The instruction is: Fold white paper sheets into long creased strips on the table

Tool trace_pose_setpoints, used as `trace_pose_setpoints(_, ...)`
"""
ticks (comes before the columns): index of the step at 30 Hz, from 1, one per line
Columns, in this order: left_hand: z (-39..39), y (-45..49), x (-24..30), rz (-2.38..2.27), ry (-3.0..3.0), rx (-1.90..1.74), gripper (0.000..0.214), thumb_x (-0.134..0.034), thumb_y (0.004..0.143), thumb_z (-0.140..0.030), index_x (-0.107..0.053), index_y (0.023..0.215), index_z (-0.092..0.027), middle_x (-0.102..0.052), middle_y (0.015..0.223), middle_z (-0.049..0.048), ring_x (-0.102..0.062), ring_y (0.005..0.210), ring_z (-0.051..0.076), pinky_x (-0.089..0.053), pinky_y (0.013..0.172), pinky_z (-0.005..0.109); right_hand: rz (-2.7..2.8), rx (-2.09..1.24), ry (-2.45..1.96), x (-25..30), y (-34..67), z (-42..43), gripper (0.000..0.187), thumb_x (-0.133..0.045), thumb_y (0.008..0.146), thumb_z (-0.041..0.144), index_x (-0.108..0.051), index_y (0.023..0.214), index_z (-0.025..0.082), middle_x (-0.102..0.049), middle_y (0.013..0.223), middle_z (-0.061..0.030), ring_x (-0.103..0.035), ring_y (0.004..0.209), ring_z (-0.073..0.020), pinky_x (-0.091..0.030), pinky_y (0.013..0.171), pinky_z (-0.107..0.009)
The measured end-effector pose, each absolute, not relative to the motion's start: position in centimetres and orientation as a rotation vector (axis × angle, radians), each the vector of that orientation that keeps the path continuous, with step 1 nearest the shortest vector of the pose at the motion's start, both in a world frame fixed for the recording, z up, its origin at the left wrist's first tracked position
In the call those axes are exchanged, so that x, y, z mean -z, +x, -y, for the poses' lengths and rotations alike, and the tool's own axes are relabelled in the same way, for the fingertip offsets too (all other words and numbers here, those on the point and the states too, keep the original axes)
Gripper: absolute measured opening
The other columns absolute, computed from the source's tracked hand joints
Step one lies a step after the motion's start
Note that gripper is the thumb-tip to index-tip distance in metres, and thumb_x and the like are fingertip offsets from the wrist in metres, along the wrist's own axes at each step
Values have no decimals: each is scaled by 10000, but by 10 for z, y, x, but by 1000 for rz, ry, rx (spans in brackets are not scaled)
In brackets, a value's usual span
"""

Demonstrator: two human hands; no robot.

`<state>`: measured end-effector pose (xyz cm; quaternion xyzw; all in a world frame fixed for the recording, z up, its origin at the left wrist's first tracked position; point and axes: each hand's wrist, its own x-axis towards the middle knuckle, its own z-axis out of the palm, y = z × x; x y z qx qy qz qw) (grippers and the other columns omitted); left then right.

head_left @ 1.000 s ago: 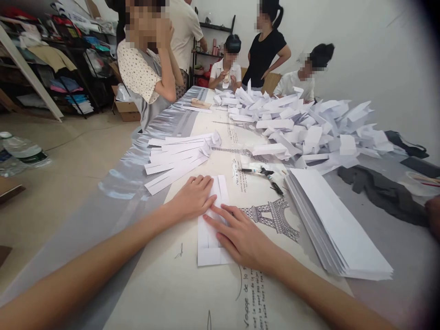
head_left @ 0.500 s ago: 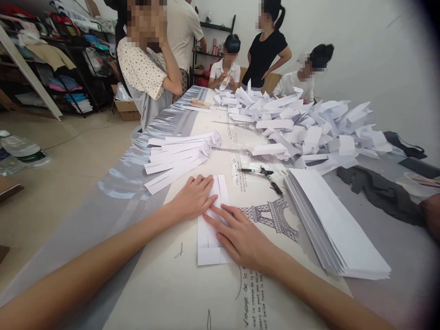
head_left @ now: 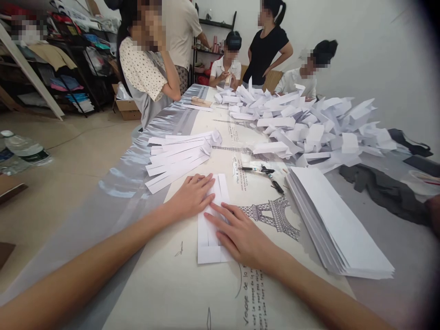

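Observation:
A folded white sheet of paper [head_left: 209, 254] lies flat on the patterned tablecloth [head_left: 165, 284] in front of me. My left hand [head_left: 192, 195] rests on its upper left part, fingers stretched out and pressing down. On its right side lies my right hand [head_left: 237, 231], fingers spread over the folded flaps. Both hands touch the paper, and their fingertips nearly meet at its middle. Several folded paper strips [head_left: 180, 153] lie fanned out beyond my left hand. To the right of my right hand is a stack of white paper sheets [head_left: 337, 224].
A large heap of folded white papers [head_left: 302, 119] covers the far right of the table. Pens [head_left: 264, 172] lie beyond my right hand, and dark cloth [head_left: 381, 192] at the right. Several people are around the far end. A water bottle [head_left: 25, 146] is on the floor.
Both hands stay on the folded paper with almost no movement. The view has shifted slightly. At the far end, a seated person's hands and the piece they hold have changed position.

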<state>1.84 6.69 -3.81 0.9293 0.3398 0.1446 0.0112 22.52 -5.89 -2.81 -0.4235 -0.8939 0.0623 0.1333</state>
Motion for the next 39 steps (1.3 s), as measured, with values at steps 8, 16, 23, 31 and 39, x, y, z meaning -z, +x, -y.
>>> trace_pose_setpoints(8,-67,20,43,-1058,2854,-474,525,-345,1072,-394,-478,1495,-113,-452,1595,157,-446,1356,352,-344,1115,515,2526,-239,-1182,31,228,57,436,-447,1064,259,-493,1494,206,-454,1602,-89,-376,1454,-327,-437,1174,-564)
trace_pose_setpoints(16,-63,20,42,-1069,2736,-596,508,-392,1056,-383,-427,1510,-158,-482,1566,147,-462,1375,322,-369,1135,507,2484,-350,-1172,26,231,56,396,-475,1067,266,-502,1462,244,-493,1571,-73,-376,1470,-312,-446,1169,-591)
trace_pose_setpoints(23,-70,1,26,-1196,2492,-831,423,-355,1063,-355,-427,1450,-199,-524,1468,124,-475,1383,253,-398,1162,433,2346,-473,-1157,27,244,53,392,-480,1072,280,-509,1462,248,-526,1545,-76,-380,1497,-266,-457,1176,-536)
trace_pose_setpoints(31,-86,-15,37,-1076,2403,-664,583,-636,927,-513,-532,1424,-226,-518,1534,126,-407,1451,361,-282,1208,563,2197,-467,-1122,25,248,47,269,-533,1031,226,-658,1268,243,-686,1335,-82,-595,1307,-251,-552,1078,-482)
trace_pose_setpoints(39,-95,-16,30,-1036,2105,-840,495,-679,863,-471,-635,1279,-208,-680,1166,97,-670,1038,269,-547,948,445,2284,-529,-1100,23,249,50,261,-513,1044,232,-672,1250,210,-711,1271,-100,-626,1255,-246,-559,1059,-478)
